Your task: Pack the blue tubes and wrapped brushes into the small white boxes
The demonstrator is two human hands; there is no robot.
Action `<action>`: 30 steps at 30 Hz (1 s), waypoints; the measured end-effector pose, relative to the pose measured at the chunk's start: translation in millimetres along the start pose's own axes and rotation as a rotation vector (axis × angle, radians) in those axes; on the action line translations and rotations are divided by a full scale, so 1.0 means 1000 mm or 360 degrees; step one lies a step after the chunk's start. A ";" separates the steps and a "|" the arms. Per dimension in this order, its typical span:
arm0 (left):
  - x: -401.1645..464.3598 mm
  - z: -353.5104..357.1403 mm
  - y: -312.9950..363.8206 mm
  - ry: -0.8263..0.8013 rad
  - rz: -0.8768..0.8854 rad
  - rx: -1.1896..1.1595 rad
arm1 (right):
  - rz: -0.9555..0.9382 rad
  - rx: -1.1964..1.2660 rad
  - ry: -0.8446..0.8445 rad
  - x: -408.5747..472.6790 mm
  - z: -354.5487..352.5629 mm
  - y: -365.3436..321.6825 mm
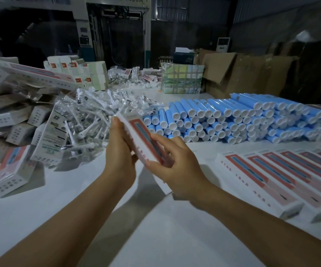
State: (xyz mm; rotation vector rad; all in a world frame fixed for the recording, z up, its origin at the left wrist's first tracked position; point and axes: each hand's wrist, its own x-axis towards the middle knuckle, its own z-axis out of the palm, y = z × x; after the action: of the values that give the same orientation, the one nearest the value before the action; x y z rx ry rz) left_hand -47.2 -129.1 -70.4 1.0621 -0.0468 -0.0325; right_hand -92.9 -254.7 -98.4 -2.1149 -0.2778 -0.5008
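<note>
White table; hands grip slim white, red-panelled box.

Bare table near edge open; box pile blocks L, boxed row R, tube stack behind.

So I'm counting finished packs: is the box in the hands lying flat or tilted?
Tilted. Both hands, left and right, hold the box off the table, far end raised.
</note>
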 end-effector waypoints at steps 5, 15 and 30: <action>0.018 -0.026 -0.002 0.0258 0.0138 0.0317 | 0.0021 -0.0521 -0.0118 -0.003 -0.013 -0.010; 0.031 -0.036 -0.014 0.0098 0.0038 0.0516 | 0.0539 -0.1809 -0.0426 -0.042 -0.091 -0.006; 0.027 -0.028 -0.031 -0.0091 0.0165 0.0946 | 0.0190 -0.1761 0.0057 -0.032 -0.093 0.000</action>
State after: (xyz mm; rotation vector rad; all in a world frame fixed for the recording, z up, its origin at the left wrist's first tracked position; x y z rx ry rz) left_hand -18.9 -121.0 -110.9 1.6511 -0.1710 0.0482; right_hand -144.7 -331.9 -66.8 -3.1516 0.2183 -0.7147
